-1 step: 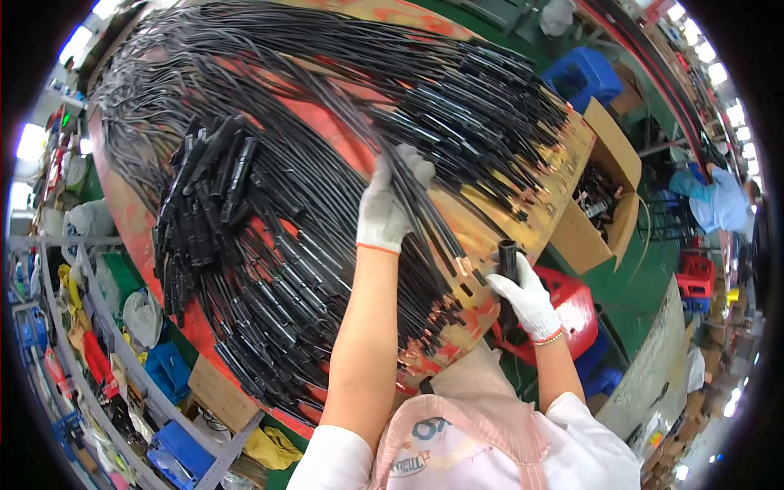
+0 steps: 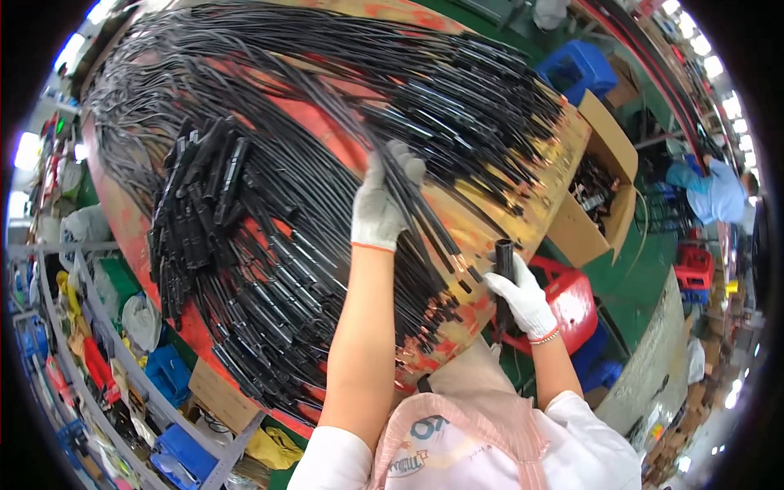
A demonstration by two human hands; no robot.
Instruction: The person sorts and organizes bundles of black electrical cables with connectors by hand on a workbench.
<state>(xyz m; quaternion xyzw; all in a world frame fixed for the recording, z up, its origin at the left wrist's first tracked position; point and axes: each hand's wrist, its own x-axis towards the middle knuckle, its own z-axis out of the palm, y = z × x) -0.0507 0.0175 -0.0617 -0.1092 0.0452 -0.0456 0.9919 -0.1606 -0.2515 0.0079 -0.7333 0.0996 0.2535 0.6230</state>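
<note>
My left hand (image 2: pixel 377 208), in a white glove, is closed around a few black cables (image 2: pixel 429 219) above the table. Stripped copper shows at the ends of these cables, which point toward my right hand. In my right hand (image 2: pixel 527 304), also gloved, a black tube (image 2: pixel 504 261) stands nearly upright; its open top faces up, and a small gap parts it from the copper ends. Many more black cables (image 2: pixel 286 155) cover the red and yellow table (image 2: pixel 469 317). Black sleeves (image 2: pixel 196 220) lie heaped on the cables at the left.
Beyond the table's right edge stands an open cardboard box (image 2: pixel 573 235) with small dark pieces inside. A red stool (image 2: pixel 574 309) is beside my right hand, a blue stool (image 2: pixel 588 69) farther back. Another person (image 2: pixel 719 194) is at the far right. Shelving (image 2: pixel 122 347) runs along the left.
The whole view has shifted slightly, so the table and my hands appear a little farther left. Both grips look the same.
</note>
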